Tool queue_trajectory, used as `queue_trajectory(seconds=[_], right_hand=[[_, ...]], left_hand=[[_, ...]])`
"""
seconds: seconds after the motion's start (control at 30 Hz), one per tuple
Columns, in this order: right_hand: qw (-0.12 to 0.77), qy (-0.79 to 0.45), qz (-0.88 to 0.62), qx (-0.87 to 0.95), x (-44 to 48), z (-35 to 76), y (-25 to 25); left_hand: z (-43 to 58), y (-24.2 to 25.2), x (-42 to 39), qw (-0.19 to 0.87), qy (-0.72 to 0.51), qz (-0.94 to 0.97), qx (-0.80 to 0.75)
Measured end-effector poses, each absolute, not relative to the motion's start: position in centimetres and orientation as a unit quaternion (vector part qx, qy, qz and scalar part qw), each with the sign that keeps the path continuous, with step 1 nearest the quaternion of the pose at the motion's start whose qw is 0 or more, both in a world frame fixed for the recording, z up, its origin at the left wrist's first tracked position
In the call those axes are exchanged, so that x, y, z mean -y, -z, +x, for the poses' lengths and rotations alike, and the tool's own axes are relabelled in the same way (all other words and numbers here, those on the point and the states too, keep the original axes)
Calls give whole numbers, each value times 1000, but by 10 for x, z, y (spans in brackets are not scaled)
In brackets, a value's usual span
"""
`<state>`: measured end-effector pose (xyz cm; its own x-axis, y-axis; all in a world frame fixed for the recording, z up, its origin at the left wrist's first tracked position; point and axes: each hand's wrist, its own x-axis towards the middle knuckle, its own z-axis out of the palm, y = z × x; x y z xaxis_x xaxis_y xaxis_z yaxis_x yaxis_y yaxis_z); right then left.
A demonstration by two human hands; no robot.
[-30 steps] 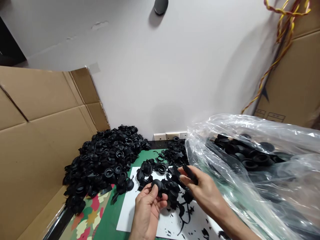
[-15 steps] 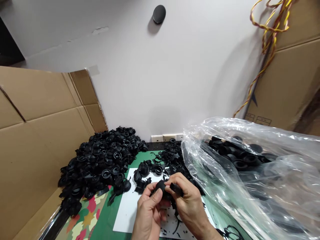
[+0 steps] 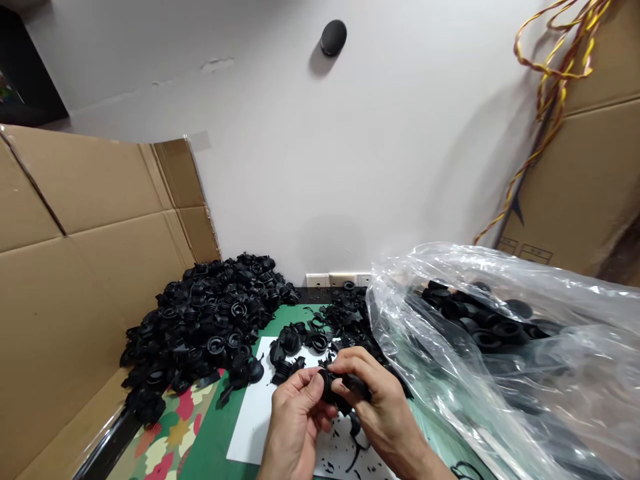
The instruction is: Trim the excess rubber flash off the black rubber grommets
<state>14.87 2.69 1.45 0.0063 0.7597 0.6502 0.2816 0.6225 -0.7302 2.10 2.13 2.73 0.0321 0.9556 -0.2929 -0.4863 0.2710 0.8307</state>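
My left hand and my right hand meet low in the middle of the view, both closed on one black ribbed rubber part. My right hand also pinches a small dark tool against the part. Under the hands lies a white sheet strewn with black rubber scraps, on a green mat. A few loose rubber parts lie just beyond my fingers.
A large heap of black rubber parts sits at the left against a cardboard wall. A clear plastic bag holding more parts fills the right. White sockets line the wall's foot. Twisted red-yellow wires hang by a cardboard box.
My right hand came left from beside the bag to meet my left hand, and both now grip the rubber part between them. The view shifted slightly.
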Motion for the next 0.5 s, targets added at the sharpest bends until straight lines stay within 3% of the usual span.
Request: queue_trajectory(seconds=[0.5], right_hand=[[552, -153, -448, 686, -42, 132, -13]], left_hand=[[21, -33, -21, 603, -572, 327, -450]])
